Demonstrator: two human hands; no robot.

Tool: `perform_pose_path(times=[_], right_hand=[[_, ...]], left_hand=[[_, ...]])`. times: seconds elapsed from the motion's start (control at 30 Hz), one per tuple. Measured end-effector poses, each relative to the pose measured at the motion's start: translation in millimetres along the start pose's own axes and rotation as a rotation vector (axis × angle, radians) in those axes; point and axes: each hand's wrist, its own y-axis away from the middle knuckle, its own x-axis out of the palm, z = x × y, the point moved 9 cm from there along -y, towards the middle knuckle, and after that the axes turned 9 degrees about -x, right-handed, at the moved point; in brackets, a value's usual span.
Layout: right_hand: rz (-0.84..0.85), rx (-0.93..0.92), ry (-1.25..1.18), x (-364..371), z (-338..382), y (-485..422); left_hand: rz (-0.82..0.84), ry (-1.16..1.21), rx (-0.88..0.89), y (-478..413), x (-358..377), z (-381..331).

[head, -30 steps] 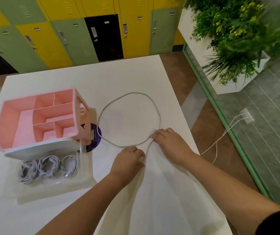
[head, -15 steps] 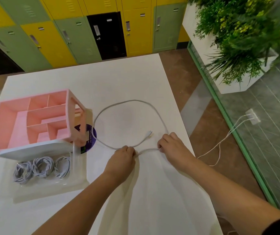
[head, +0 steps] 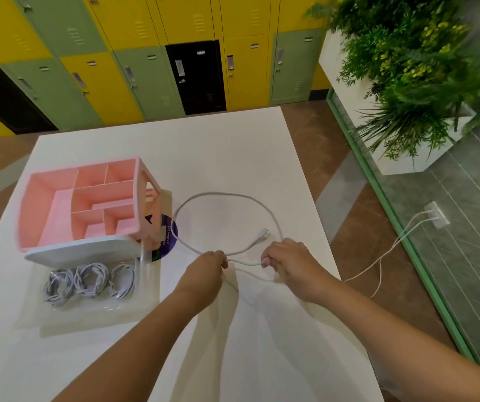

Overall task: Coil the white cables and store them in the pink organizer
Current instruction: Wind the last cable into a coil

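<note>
Head view: the white cable (head: 221,193) lies on the table (head: 204,146) in one wide loop. Against a second ago, the loop's crossing has slipped out from under the right hand, and the plug end (head: 264,232) now lies free inside the loop, pointing away from the person. The hands, then almost touching, have drawn a little apart, with a short stretch of cable between them.

The left hand (head: 204,271) pinches the cable at the near edge of the loop, fingers curled under. The right hand (head: 291,265) pinches it just beside, to the right, also with fingers curled. A slack strand sags on the table below and between them. The rest of the loop spreads out beyond both hands.

Left of the loop stands the pink organizer (head: 41,210), tilted, its open compartments facing the camera. A white base sits under it, and a purple sticker (head: 169,236) shows at its right foot, just beside the loop. In front of the organizer, three coiled cables (head: 90,280) lie side by side in a clear tray (head: 88,314), well apart from the hands.

Beyond the table are yellow, green and black lockers (head: 146,68). To the right are a big green plant (head: 421,68) and a socket (head: 436,214) with white leads trailing over the floor.
</note>
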Motion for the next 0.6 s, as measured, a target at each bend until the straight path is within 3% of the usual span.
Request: perform_pose_path(times=[0.07, 0.2, 0.4, 0.6], right_hand=[[0.015, 0.056, -0.115, 1, 5, 4], [0.036, 0.113, -0.071, -3, 20, 9], [-0.040, 0.146, -0.009, -16, 47, 11], [-0.120, 0.132, -0.025, -24, 97, 3]], left_hand=[[-0.015, 0.016, -0.022, 3, -5, 5], [-0.065, 0.036, -0.024, 10, -24, 22], [-0.037, -0.002, 0.149, 33, -46, 34], [-0.115, -0.016, 0.219, 57, -92, 44]])
